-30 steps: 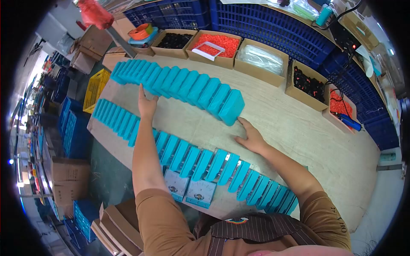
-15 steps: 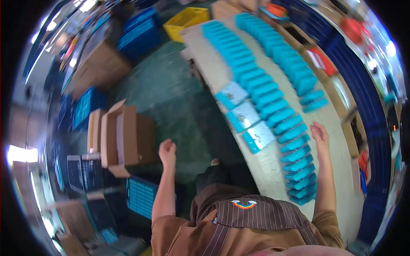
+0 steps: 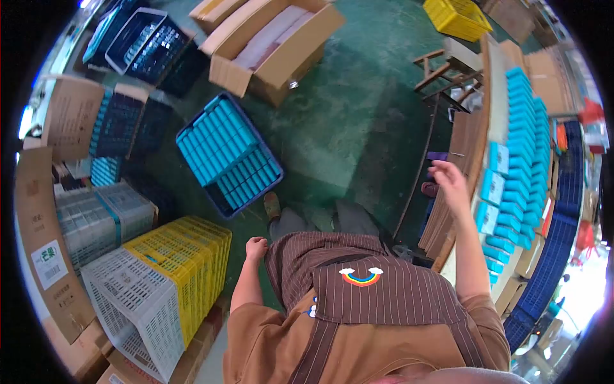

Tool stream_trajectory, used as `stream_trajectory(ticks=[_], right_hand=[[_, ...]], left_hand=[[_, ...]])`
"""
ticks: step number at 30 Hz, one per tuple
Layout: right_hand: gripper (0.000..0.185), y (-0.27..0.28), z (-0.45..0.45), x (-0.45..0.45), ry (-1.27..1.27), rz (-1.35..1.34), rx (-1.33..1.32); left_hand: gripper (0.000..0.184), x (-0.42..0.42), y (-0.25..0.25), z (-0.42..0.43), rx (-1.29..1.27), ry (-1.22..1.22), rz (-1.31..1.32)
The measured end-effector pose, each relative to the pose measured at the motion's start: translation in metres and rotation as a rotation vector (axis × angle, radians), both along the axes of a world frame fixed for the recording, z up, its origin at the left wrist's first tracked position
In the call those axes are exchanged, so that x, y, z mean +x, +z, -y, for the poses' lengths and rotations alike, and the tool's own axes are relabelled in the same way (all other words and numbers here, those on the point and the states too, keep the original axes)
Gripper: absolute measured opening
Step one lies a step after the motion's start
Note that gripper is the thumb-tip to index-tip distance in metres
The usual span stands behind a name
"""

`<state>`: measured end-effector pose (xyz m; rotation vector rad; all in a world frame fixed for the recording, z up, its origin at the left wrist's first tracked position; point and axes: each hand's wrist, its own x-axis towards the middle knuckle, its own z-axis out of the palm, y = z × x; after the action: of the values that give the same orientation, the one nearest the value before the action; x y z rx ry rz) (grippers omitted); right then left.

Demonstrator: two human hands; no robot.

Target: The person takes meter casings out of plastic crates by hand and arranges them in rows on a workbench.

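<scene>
Your right hand (image 3: pixel 451 182) has its grip spread near the long edge of the surface (image 3: pixel 497 84), where teal cases (image 3: pixel 519 150) stand; your left hand (image 3: pixel 256 248) curls, grip unclear. The blue crate (image 3: pixel 269 152) holds more cases (image 3: pixel 214 144), the carton (image 3: pixel 291 64) something pale.

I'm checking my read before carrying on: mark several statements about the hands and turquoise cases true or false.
1. The blue crate on the floor holds turquoise cases. True.
2. The right hand grips a turquoise case. False: it is apart from them, with nothing visible in it.
3. The left hand is beside the pinstriped apron. True.
4. The open cardboard box stands on the table. False: it stands on the floor.
</scene>
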<state>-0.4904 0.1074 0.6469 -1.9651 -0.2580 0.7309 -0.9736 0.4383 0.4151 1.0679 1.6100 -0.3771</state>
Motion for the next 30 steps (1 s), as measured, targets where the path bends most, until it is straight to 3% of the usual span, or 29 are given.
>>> stream_trajectory(ticks=[4, 7, 9, 11, 12, 14, 15, 16, 18, 20, 23, 25, 30], right_hand=[[0.034, -0.082, -0.157, -0.057, 0.443, -0.040, -0.199], [0.043, -0.165, -0.264, -0.091, 0.758, -0.083, -0.374], [0.046, -0.219, -0.341, -0.114, 0.935, -0.043, -0.438], [0.044, -0.281, -0.410, -0.131, 1.049, 0.058, -0.425], [0.045, -0.314, -0.444, -0.126, 1.029, 0.094, -0.419], [0.047, -0.369, -0.501, -0.134, 0.961, 0.166, -0.421], [0.048, -0.393, -0.527, -0.137, 0.905, 0.216, -0.434], [0.053, -0.419, -0.548, -0.139, 0.830, 0.247, -0.439], [0.063, -0.455, -0.580, -0.148, 0.736, 0.323, -0.506], [0.078, -0.490, -0.599, -0.151, 0.712, 0.331, -0.601], [0.085, -0.511, -0.606, -0.160, 0.699, 0.236, -0.731], [0.086, -0.521, -0.596, -0.164, 0.660, 0.359, -0.732], [0.080, -0.510, -0.621, -0.166, 0.577, 0.336, -0.862]], left_hand=[[0.027, -0.054, -0.033, -0.048, -0.044, 0.069, -0.066], [0.028, -0.074, -0.096, -0.113, -0.030, -0.022, -0.020], [0.031, -0.095, -0.164, -0.169, 0.045, -0.170, 0.000], [0.035, -0.077, -0.194, -0.229, 0.220, -0.085, 0.076], [0.038, -0.075, -0.255, -0.259, 0.388, -0.110, 0.086], [0.040, -0.020, -0.220, -0.322, 0.585, -0.187, -0.003], [0.045, -0.006, -0.226, -0.353, 0.571, -0.221, 0.002], [0.054, 0.013, -0.231, -0.370, 0.658, -0.287, -0.233], [0.075, 0.021, -0.260, -0.388, 0.821, -0.353, -0.348], [0.077, 0.028, -0.287, -0.396, 0.752, -0.267, -0.332], [0.074, 0.039, -0.299, -0.390, 0.851, -0.164, -0.262], [0.068, 0.047, -0.297, -0.384, 0.891, -0.195, -0.215], [0.082, 0.045, -0.289, -0.394, 0.641, -0.026, -0.156]])
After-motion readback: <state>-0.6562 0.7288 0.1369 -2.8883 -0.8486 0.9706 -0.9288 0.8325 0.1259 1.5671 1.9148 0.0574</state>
